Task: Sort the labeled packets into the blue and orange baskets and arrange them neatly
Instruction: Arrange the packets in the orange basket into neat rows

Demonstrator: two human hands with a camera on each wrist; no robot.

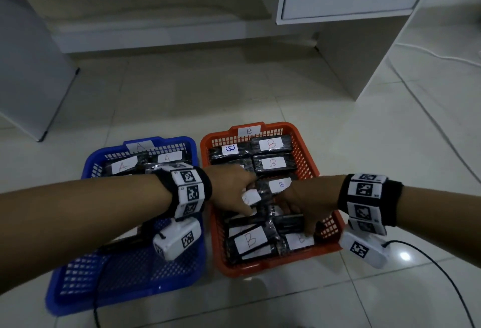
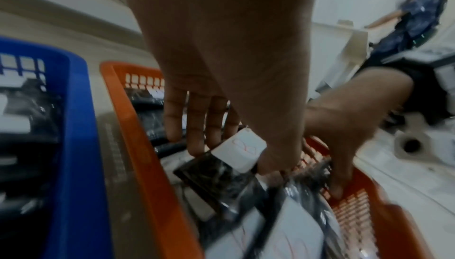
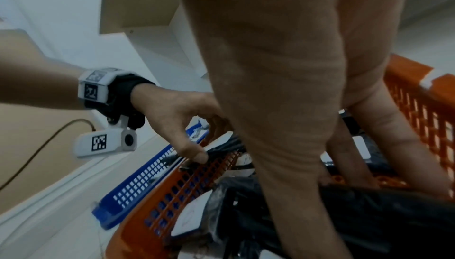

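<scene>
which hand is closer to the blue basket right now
Left. The left hand reaches over into the orange basket, just past the blue basket, with its forearm crossing above it. The right hand is deeper in the orange basket, on the side away from the blue one.

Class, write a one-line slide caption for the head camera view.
Both hands, left hand and right hand, tidy B-labelled packets in the orange basket; the blue basket holds A packets.
</scene>
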